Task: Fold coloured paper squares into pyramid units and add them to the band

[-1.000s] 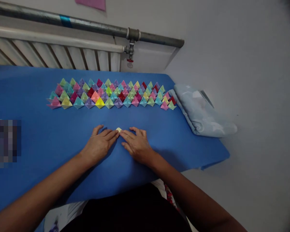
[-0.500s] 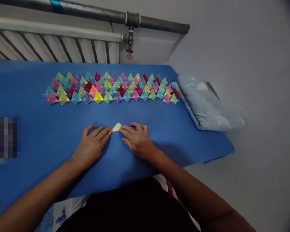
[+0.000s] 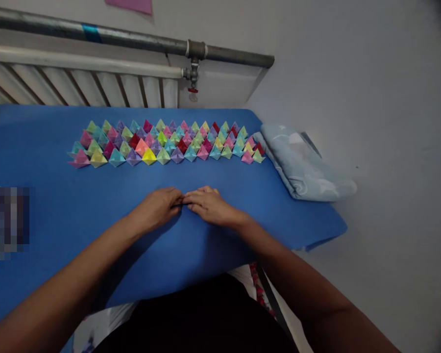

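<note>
My left hand (image 3: pixel 164 203) is closed, its thumb and fingers pinching a small piece of folded pale yellow paper (image 3: pixel 178 204). Fingers hide most of the paper, and only a thin, shaded edge shows. From the other side my right hand (image 3: pixel 208 204) closes on the paper, its fingertips meeting those of the left. Both hands rest low over the blue tabletop (image 3: pixel 132 274). Beyond them stand several rows of small folded paper boats (image 3: pixel 177 156) in pink, green, purple, yellow, red and blue.
A folded light blue patterned cloth (image 3: pixel 305 166) lies at the table's right end. Behind the table are a white radiator (image 3: pixel 106 88) and a metal pipe (image 3: pixel 143 41) with a red-handled valve (image 3: pixel 193 89). A blurred-out patch (image 3: pixel 7 220) covers something at the left edge.
My hands have come together over the yellow paper, which showed as a flat triangle between them and is now mostly covered. My left hand has curled into a pinch. The view has tilted slightly up.
</note>
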The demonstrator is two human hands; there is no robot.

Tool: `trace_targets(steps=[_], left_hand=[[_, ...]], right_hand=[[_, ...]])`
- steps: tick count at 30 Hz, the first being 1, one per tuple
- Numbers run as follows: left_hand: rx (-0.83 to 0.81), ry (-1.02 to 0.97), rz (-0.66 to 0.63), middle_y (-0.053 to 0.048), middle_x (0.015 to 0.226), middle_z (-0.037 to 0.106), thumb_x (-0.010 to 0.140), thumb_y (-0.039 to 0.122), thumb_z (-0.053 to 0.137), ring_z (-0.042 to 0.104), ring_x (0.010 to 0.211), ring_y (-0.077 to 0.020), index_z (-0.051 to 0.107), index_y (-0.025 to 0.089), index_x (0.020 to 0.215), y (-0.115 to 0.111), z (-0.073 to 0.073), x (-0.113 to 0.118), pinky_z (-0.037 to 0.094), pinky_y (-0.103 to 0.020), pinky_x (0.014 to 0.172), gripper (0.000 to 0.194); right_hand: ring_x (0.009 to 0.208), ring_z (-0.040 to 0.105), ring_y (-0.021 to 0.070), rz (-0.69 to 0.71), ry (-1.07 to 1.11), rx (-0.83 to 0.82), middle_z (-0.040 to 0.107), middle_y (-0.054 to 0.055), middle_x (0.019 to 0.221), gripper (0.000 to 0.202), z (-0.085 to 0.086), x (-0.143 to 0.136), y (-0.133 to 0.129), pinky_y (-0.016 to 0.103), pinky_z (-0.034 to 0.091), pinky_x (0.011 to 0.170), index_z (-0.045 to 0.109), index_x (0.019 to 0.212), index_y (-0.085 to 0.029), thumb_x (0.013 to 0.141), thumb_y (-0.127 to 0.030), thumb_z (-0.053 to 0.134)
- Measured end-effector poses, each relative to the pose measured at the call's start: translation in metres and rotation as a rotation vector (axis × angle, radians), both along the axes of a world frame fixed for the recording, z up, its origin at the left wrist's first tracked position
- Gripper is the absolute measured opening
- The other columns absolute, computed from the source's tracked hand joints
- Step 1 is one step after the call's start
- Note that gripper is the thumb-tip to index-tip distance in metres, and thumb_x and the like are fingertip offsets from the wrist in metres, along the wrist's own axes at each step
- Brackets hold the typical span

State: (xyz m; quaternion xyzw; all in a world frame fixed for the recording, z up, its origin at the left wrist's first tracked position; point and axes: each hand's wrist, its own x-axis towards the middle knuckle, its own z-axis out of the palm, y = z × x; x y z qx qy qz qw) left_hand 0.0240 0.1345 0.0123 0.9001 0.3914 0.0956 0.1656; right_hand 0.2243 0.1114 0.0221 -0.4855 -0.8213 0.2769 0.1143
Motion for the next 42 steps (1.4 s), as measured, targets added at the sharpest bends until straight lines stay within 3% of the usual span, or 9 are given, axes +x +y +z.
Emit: trace_targets(steps=[2, 4, 8, 12, 17, 23, 28, 36, 42], left_hand=[[-0.09, -0.043, -0.004, -0.002, 0.088, 0.065, 0.081, 0.024, 0.062, 0.063, 0.076, -0.0171, 0.067, 0.02, 0.097, 0.01, -0.002, -0.003, 0.048, -0.028, 0.069, 0.017], [-0.15, -0.085, -0.016, -0.001, 0.085, 0.062, 0.081, 0.029, 0.063, 0.061, 0.072, -0.0151, 0.067, 0.02, 0.096, 0.018, -0.004, -0.006, 0.047, -0.026, 0.066, 0.018], [-0.188, -0.195, -0.06, 0.0, 0.082, 0.06, 0.086, 0.031, 0.058, 0.059, 0.07, -0.0136, 0.067, 0.02, 0.093, 0.024, -0.008, -0.01, 0.045, -0.025, 0.064, 0.016], [-0.2, -0.269, -0.072, -0.001, 0.084, 0.064, 0.089, 0.032, 0.055, 0.061, 0.073, -0.0145, 0.069, 0.022, 0.096, 0.025, -0.013, -0.015, 0.048, -0.026, 0.067, 0.018], [-0.169, -0.315, -0.094, -0.005, 0.095, 0.072, 0.094, 0.033, 0.051, 0.067, 0.086, -0.0175, 0.071, 0.023, 0.101, 0.024, -0.017, -0.018, 0.052, -0.029, 0.076, 0.024], [0.167, -0.195, -0.028, -0.007, 0.087, 0.07, 0.1, 0.034, 0.043, 0.066, 0.076, -0.018, 0.069, 0.018, 0.108, 0.009, -0.021, -0.015, 0.052, -0.029, 0.07, 0.032], [0.259, -0.114, 0.192, -0.007, 0.081, 0.069, 0.098, 0.029, 0.04, 0.064, 0.071, -0.0188, 0.067, 0.017, 0.103, 0.007, -0.02, -0.016, 0.048, -0.028, 0.063, 0.03], [-0.117, -0.506, 0.494, -0.001, 0.08, 0.071, 0.087, 0.032, 0.054, 0.063, 0.066, -0.0142, 0.064, 0.021, 0.092, 0.004, -0.013, -0.01, 0.048, -0.025, 0.059, 0.016], [-0.275, -0.663, 0.57, -0.003, 0.083, 0.071, 0.086, 0.037, 0.056, 0.064, 0.061, -0.0138, 0.066, 0.02, 0.101, -0.004, -0.015, 0.0, 0.052, -0.026, 0.055, 0.025]], right_hand=[[0.105, 0.061, 0.0181, 0.038, 0.187, -0.181, 0.072, 0.001, 0.114, 0.023, 0.003, 0.007, 0.022, 0.038, 0.041, 0.098, 0.073, 0.108, -0.025, 0.091, -0.021, 0.056], [0.082, 0.063, 0.0123, -0.156, 0.393, -0.301, 0.073, 0.0, 0.092, 0.022, 0.001, 0.012, 0.042, 0.027, 0.049, 0.079, 0.072, 0.105, -0.023, 0.088, -0.019, 0.058], [0.046, 0.046, 0.0067, -0.465, 0.63, -0.446, 0.057, -0.006, 0.057, 0.02, -0.01, 0.013, 0.062, 0.016, 0.034, 0.042, 0.068, 0.104, -0.019, 0.087, -0.021, 0.057], [0.04, 0.04, 0.0043, -0.462, 0.735, -0.517, 0.058, -0.006, 0.057, 0.015, -0.014, 0.018, 0.065, 0.014, 0.028, 0.035, 0.067, 0.098, -0.02, 0.086, -0.021, 0.059], [0.048, 0.048, 0.0054, -0.463, 0.821, -0.614, 0.066, 0.0, 0.072, 0.012, -0.014, 0.024, 0.07, 0.013, 0.031, 0.034, 0.067, 0.094, -0.019, 0.083, -0.019, 0.061], [0.044, 0.046, 0.005, -0.433, 0.807, -0.633, 0.064, -0.001, 0.068, 0.011, -0.014, 0.025, 0.073, 0.014, 0.029, 0.033, 0.067, 0.092, -0.019, 0.084, -0.019, 0.06], [0.039, 0.039, 0.0051, -0.459, 0.715, -0.553, 0.058, -0.005, 0.06, 0.011, -0.008, 0.017, 0.066, 0.017, 0.029, 0.035, 0.065, 0.093, -0.02, 0.085, -0.022, 0.058], [0.06, 0.051, 0.0098, -0.32, 0.52, -0.06, 0.056, -0.005, 0.071, 0.021, -0.018, -0.036, 0.025, 0.022, 0.041, 0.057, 0.057, 0.092, -0.022, 0.082, -0.037, 0.068], [0.067, 0.056, 0.0126, -0.266, 0.343, 0.106, 0.061, 0.0, 0.078, 0.019, -0.023, -0.036, 0.025, 0.023, 0.043, 0.063, 0.058, 0.105, -0.02, 0.089, -0.03, 0.058]])
